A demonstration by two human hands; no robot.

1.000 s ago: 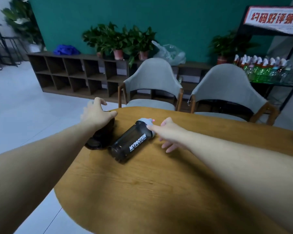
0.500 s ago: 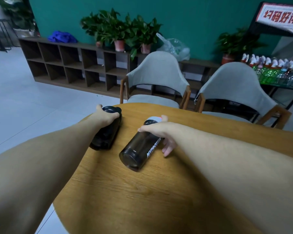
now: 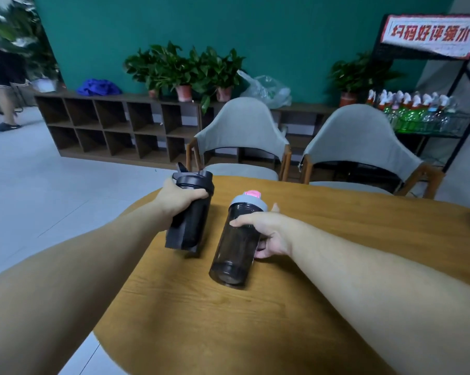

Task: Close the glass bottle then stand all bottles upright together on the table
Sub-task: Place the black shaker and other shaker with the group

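My left hand (image 3: 177, 197) grips an opaque black shaker bottle (image 3: 189, 220) just below its black lid, holding it nearly upright near the table's far left edge. Its flip cap sticks up open. My right hand (image 3: 266, 232) wraps the upper body of a smoky see-through bottle (image 3: 235, 246) with a grey lid and pink cap. This bottle is tilted, top leaning away from me, base toward me close to the wooden table (image 3: 255, 320).
Two grey chairs (image 3: 242, 136) (image 3: 361, 142) stand at the table's far side. Behind them are a low cubby shelf (image 3: 115, 125) with potted plants and a rack of drink bottles (image 3: 417, 115) at right. A person's legs (image 3: 1, 85) are at far left.
Both bottles lay on their sides a second ago. My hands took hold of them and have swung them up, the black one almost vertical, the smoky one still tilted.
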